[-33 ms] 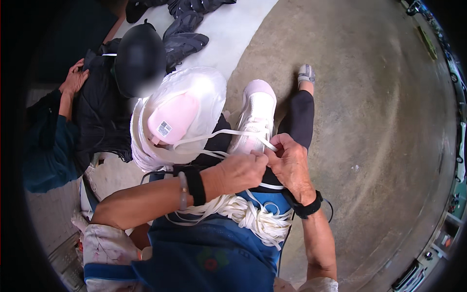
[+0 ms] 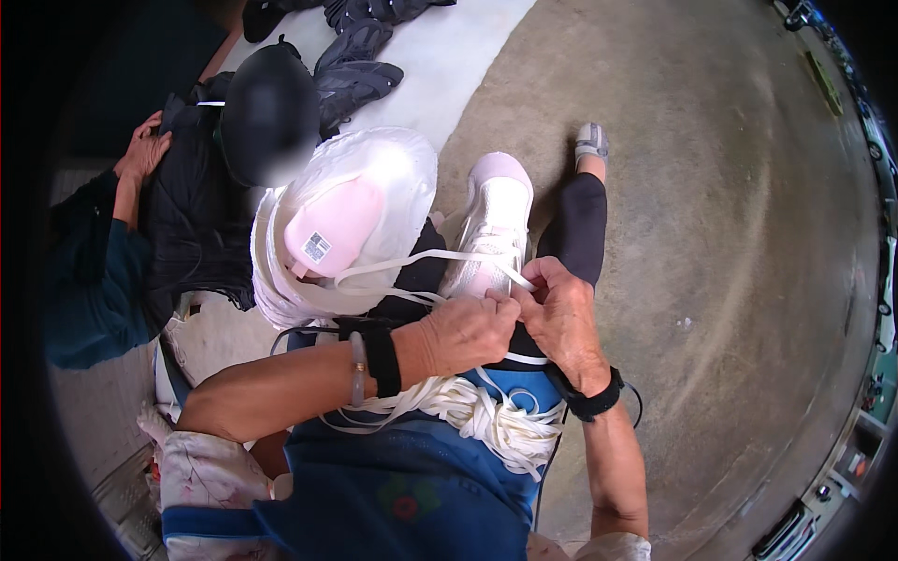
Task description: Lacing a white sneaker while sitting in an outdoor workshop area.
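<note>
A white and pale pink sneaker point(image 2: 494, 210) rests across my lap with its toe pointing away from me. Over its laced front runs a flat white shoelace point(image 2: 412, 260). My right hand point(image 2: 559, 313) pinches the lace between thumb and fingers beside the shoe's opening. Close against it, my left hand point(image 2: 468, 329) is closed, fingertips together by the near end of the shoe; what it pinches is hidden. A bundle of loose white laces point(image 2: 505, 432) lies on my blue apron point(image 2: 402, 486), below both hands.
To the left stands a white bag point(image 2: 402, 173) holding a pale pink shoe part point(image 2: 329, 229) with a small label. Beyond it sits another person, whose hand point(image 2: 142, 154) rests on black cloth. Black shoes point(image 2: 360, 89) lie on a white sheet point(image 2: 440, 70) over the concrete floor point(image 2: 720, 234).
</note>
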`<state>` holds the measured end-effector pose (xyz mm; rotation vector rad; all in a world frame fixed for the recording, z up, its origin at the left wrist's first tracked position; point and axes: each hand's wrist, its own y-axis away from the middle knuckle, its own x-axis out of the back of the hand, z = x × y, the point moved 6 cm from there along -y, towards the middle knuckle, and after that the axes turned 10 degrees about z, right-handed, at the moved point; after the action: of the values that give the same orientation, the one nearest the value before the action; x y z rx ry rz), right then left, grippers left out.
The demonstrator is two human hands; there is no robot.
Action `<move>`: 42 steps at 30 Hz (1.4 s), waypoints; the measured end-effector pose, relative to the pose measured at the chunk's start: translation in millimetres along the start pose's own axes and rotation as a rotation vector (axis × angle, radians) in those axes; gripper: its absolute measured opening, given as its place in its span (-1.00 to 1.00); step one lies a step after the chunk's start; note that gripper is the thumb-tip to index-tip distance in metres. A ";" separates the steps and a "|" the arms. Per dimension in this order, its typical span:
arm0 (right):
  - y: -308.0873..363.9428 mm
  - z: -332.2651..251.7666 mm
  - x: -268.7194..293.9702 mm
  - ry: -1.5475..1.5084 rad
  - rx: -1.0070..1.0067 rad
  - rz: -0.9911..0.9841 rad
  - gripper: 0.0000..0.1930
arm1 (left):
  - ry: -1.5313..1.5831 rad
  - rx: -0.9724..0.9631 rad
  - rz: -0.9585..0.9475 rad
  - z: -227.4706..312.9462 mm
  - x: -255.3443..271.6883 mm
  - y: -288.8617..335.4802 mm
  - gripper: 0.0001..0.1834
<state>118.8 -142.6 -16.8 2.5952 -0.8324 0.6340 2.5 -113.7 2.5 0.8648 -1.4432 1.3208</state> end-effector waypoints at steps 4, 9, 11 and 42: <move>-3.0 -5.5 -2.3 0.046 0.052 -0.019 -0.83 | -0.114 0.071 -0.060 -3.2 -6.2 4.8 -0.79; 1.4 -5.9 -6.5 0.007 0.072 0.022 -0.83 | 0.109 0.420 -0.068 -28.6 15.3 18.7 -0.76; 3.7 -3.0 -5.7 -0.009 0.043 0.016 -0.82 | 0.065 0.402 -0.149 -35.2 16.2 23.2 -0.75; 7.7 -1.8 6.1 -0.055 0.061 -0.052 -0.92 | 0.339 0.439 0.071 -59.1 32.6 27.1 -0.74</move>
<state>117.9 -150.5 -10.8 2.6909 -0.7706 0.5840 -21.4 -48.0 22.6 0.8187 -0.9414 1.7801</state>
